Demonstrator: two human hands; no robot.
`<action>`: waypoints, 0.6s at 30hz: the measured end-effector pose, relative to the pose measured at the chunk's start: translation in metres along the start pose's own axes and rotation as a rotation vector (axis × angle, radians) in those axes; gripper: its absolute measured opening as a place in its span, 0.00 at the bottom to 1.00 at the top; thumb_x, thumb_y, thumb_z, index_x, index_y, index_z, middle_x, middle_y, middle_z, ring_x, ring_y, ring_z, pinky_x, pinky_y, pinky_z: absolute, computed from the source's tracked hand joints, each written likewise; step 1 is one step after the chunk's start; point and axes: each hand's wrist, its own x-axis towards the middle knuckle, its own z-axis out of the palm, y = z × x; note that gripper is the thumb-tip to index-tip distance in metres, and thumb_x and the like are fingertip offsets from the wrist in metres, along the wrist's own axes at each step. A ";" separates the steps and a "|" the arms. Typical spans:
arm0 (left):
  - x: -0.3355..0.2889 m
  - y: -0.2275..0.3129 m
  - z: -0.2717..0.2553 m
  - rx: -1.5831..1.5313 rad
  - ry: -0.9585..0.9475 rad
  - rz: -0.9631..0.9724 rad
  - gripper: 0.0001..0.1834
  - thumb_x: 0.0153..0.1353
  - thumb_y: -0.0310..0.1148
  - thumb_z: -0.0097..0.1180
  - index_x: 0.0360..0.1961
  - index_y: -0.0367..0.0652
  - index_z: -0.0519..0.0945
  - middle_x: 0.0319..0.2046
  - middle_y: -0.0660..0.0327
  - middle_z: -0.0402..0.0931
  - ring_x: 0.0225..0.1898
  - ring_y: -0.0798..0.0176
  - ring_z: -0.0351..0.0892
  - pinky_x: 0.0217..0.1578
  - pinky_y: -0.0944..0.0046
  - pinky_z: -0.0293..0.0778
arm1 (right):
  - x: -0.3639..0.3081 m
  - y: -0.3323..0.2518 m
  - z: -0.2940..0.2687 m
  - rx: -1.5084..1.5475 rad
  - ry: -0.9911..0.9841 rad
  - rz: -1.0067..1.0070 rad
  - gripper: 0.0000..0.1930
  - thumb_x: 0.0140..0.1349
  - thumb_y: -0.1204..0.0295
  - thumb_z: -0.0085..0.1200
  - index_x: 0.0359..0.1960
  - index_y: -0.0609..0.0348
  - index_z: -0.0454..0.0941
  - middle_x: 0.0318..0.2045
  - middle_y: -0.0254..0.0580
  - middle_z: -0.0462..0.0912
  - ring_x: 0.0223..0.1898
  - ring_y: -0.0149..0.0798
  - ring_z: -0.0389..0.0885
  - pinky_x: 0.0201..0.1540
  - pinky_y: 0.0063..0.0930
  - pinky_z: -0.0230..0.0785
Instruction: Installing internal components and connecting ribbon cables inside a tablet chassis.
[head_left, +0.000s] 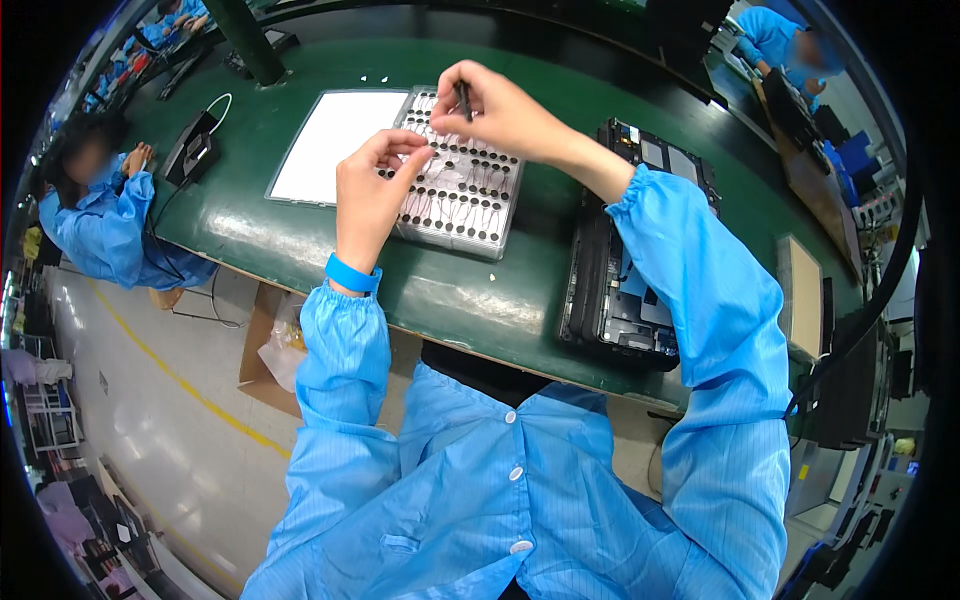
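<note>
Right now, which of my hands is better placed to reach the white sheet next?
Probably your left hand: it's nearer the white sheet, and your right hand holds a slim black tool.

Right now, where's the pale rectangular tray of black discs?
Head view, upper centre: the tray lies on the green table beneath both hands, right of the white sheet.

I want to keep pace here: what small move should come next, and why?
Probably bring the dark slim tool in the right hand slightly closer to the left hand: both hands are over the tray of small black parts, and the left fingers are drawn together, though whether they hold a part is unclear.
</note>
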 end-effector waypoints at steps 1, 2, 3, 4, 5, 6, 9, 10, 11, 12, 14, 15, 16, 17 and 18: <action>0.001 0.001 -0.001 -0.009 0.071 0.036 0.10 0.58 0.28 0.68 0.39 0.36 0.84 0.29 0.61 0.85 0.26 0.73 0.77 0.31 0.71 0.73 | 0.000 -0.003 -0.006 0.153 -0.026 0.142 0.17 0.62 0.73 0.64 0.46 0.61 0.68 0.37 0.39 0.82 0.36 0.28 0.81 0.39 0.21 0.75; 0.003 0.003 -0.001 -0.018 0.143 0.074 0.09 0.58 0.28 0.67 0.39 0.37 0.85 0.29 0.61 0.85 0.26 0.73 0.77 0.32 0.71 0.73 | 0.000 -0.016 -0.006 0.227 0.045 0.218 0.17 0.61 0.72 0.66 0.45 0.61 0.69 0.36 0.40 0.83 0.36 0.27 0.81 0.37 0.20 0.74; 0.003 0.007 0.000 -0.053 0.179 0.054 0.09 0.58 0.28 0.67 0.38 0.37 0.85 0.28 0.61 0.85 0.27 0.73 0.77 0.33 0.71 0.73 | 0.000 -0.019 -0.008 0.243 0.046 0.251 0.17 0.61 0.72 0.66 0.45 0.61 0.69 0.36 0.39 0.83 0.35 0.27 0.81 0.35 0.20 0.74; 0.002 0.008 0.001 -0.051 0.184 0.053 0.09 0.58 0.28 0.67 0.38 0.37 0.85 0.28 0.61 0.85 0.27 0.73 0.77 0.33 0.71 0.73 | 0.000 -0.019 -0.009 0.258 0.048 0.283 0.18 0.61 0.71 0.67 0.44 0.60 0.70 0.35 0.39 0.83 0.34 0.28 0.81 0.34 0.19 0.73; 0.004 0.010 0.004 -0.050 0.207 0.067 0.09 0.58 0.28 0.68 0.38 0.37 0.84 0.28 0.61 0.85 0.27 0.73 0.77 0.33 0.71 0.73 | -0.001 -0.021 -0.009 0.246 0.012 0.297 0.18 0.61 0.70 0.67 0.44 0.60 0.70 0.35 0.39 0.84 0.33 0.28 0.82 0.32 0.19 0.72; 0.005 0.012 0.006 -0.048 0.231 0.081 0.09 0.58 0.29 0.68 0.38 0.37 0.84 0.28 0.61 0.85 0.27 0.73 0.77 0.32 0.71 0.73 | -0.002 -0.023 -0.008 0.233 -0.025 0.310 0.18 0.60 0.69 0.67 0.44 0.60 0.70 0.34 0.39 0.84 0.32 0.28 0.82 0.31 0.20 0.72; 0.008 0.019 0.009 -0.034 0.254 0.106 0.08 0.58 0.28 0.67 0.36 0.36 0.84 0.27 0.61 0.85 0.25 0.73 0.77 0.29 0.71 0.73 | -0.006 -0.031 0.001 0.171 0.047 0.267 0.17 0.61 0.69 0.67 0.44 0.60 0.70 0.34 0.40 0.84 0.32 0.28 0.82 0.28 0.19 0.71; 0.008 0.018 0.010 0.003 0.266 0.117 0.07 0.58 0.27 0.67 0.36 0.36 0.83 0.27 0.61 0.85 0.24 0.73 0.77 0.28 0.70 0.72 | -0.006 -0.032 0.003 0.147 0.096 0.217 0.17 0.61 0.69 0.67 0.43 0.60 0.70 0.34 0.40 0.85 0.32 0.27 0.83 0.28 0.19 0.71; 0.008 0.019 0.010 0.003 0.266 0.118 0.07 0.58 0.27 0.67 0.36 0.36 0.83 0.27 0.61 0.85 0.24 0.73 0.77 0.28 0.70 0.72 | -0.004 -0.030 0.005 0.143 0.130 0.181 0.16 0.61 0.70 0.67 0.42 0.59 0.70 0.33 0.40 0.85 0.32 0.27 0.82 0.28 0.19 0.71; 0.008 0.020 0.010 0.039 0.262 0.125 0.06 0.59 0.27 0.67 0.35 0.37 0.83 0.28 0.61 0.85 0.23 0.72 0.77 0.27 0.70 0.72 | -0.005 -0.027 0.007 0.143 0.130 0.180 0.16 0.61 0.70 0.67 0.42 0.59 0.70 0.33 0.40 0.85 0.32 0.27 0.82 0.28 0.19 0.71; 0.006 0.020 0.011 0.074 0.254 0.135 0.06 0.59 0.27 0.66 0.35 0.37 0.83 0.28 0.60 0.85 0.23 0.72 0.77 0.27 0.70 0.72 | -0.006 -0.021 0.009 0.129 0.152 0.220 0.16 0.60 0.71 0.68 0.42 0.59 0.71 0.34 0.42 0.86 0.33 0.27 0.82 0.30 0.19 0.71; 0.006 0.019 0.013 0.098 0.267 0.157 0.06 0.59 0.27 0.66 0.36 0.37 0.83 0.29 0.61 0.85 0.24 0.72 0.77 0.27 0.70 0.72 | -0.006 -0.018 0.009 0.173 0.182 0.174 0.18 0.57 0.73 0.69 0.41 0.62 0.71 0.31 0.43 0.86 0.32 0.28 0.85 0.30 0.19 0.75; 0.006 0.018 0.014 0.122 0.279 0.178 0.06 0.59 0.27 0.66 0.37 0.37 0.83 0.29 0.61 0.85 0.25 0.72 0.78 0.28 0.70 0.73 | -0.005 -0.016 0.005 0.173 0.187 0.174 0.18 0.57 0.73 0.69 0.41 0.62 0.71 0.31 0.43 0.86 0.32 0.28 0.85 0.30 0.19 0.75; 0.006 0.016 0.013 0.124 0.276 0.174 0.06 0.59 0.27 0.66 0.37 0.37 0.83 0.29 0.61 0.85 0.25 0.72 0.78 0.28 0.70 0.73 | -0.005 -0.017 0.003 0.225 0.179 0.180 0.17 0.57 0.73 0.69 0.41 0.63 0.72 0.31 0.43 0.86 0.32 0.28 0.84 0.31 0.19 0.75; 0.007 0.012 0.012 -0.037 0.288 0.156 0.07 0.60 0.26 0.66 0.38 0.37 0.83 0.30 0.61 0.85 0.25 0.72 0.79 0.29 0.70 0.73 | -0.004 -0.019 0.002 0.278 0.172 0.186 0.17 0.57 0.74 0.69 0.41 0.63 0.72 0.32 0.43 0.87 0.32 0.28 0.84 0.32 0.20 0.75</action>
